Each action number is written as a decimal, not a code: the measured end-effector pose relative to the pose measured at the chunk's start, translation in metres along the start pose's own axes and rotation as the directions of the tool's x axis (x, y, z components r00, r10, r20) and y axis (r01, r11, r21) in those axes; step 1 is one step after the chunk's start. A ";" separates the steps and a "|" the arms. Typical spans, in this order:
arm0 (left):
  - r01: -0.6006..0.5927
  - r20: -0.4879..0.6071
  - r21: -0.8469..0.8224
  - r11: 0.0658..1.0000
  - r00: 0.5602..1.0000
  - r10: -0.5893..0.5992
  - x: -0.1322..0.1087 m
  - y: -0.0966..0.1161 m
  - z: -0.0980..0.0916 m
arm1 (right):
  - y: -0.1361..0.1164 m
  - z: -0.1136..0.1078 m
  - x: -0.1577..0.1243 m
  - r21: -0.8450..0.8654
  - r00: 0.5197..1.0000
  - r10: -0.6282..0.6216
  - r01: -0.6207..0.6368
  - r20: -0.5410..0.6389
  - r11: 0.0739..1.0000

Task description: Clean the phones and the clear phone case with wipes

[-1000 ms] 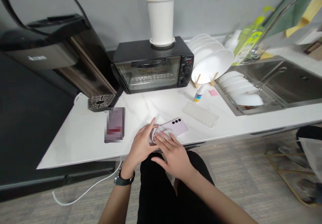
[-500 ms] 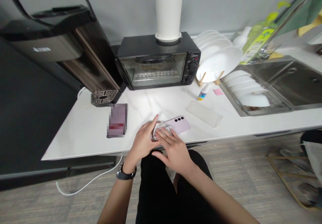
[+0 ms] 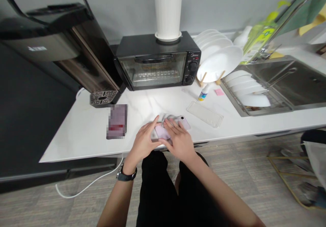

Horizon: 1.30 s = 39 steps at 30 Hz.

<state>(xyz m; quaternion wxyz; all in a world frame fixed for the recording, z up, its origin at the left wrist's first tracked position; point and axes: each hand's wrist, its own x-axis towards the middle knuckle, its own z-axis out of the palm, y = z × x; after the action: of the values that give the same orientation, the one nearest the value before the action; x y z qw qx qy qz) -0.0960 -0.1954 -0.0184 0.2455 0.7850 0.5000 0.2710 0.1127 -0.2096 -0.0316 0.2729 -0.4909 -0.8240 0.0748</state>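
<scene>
A pale pink phone (image 3: 163, 131) lies face down near the front edge of the white counter (image 3: 84, 132). My left hand (image 3: 144, 143) holds the phone's near left end, fingers curled on it. My right hand (image 3: 179, 140) presses a small white cloth (image 3: 170, 117) flat onto the phone's back, over the camera end. A clear phone case (image 3: 205, 114) lies just to the right of the phone. A dark blurred rectangular item (image 3: 117, 121) lies to the left.
A black toaster oven (image 3: 155, 65) with a white utensil holder (image 3: 168, 13) stands at the back. A small bottle (image 3: 203, 93), a pink note (image 3: 218, 92), a plate rack (image 3: 216, 58) and a sink (image 3: 287, 81) are to the right. A black appliance (image 3: 58, 43) stands at the left.
My right hand has slid the cloth along the phone's back from its near end toward the camera end. My left hand kept its hold on the phone.
</scene>
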 end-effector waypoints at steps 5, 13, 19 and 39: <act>0.017 -0.007 0.017 1.000 1.000 -0.017 -0.001 0.000 0.000 | -0.025 -0.004 -0.021 0.080 0.991 -0.115 0.109 0.068 0.991; 0.021 0.000 0.025 0.999 1.000 -0.021 0.002 0.006 -0.002 | 0.026 -0.027 -0.023 -0.073 0.998 0.068 -0.069 -0.016 0.995; -0.016 -0.014 0.025 1.000 1.000 0.016 0.000 -0.001 0.000 | -0.022 0.004 -0.002 0.057 0.995 -0.084 0.080 0.061 0.995; 0.006 -0.017 0.042 0.999 1.000 -0.006 -0.001 0.003 0.000 | -0.014 -0.012 -0.034 0.079 0.996 -0.079 0.076 0.041 0.994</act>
<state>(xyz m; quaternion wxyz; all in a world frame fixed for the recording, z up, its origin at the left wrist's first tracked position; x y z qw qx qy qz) -0.0947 -0.1971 -0.0164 0.2253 0.7863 0.5100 0.2663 0.1209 -0.2469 -0.0290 0.2763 -0.4460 -0.8446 0.1065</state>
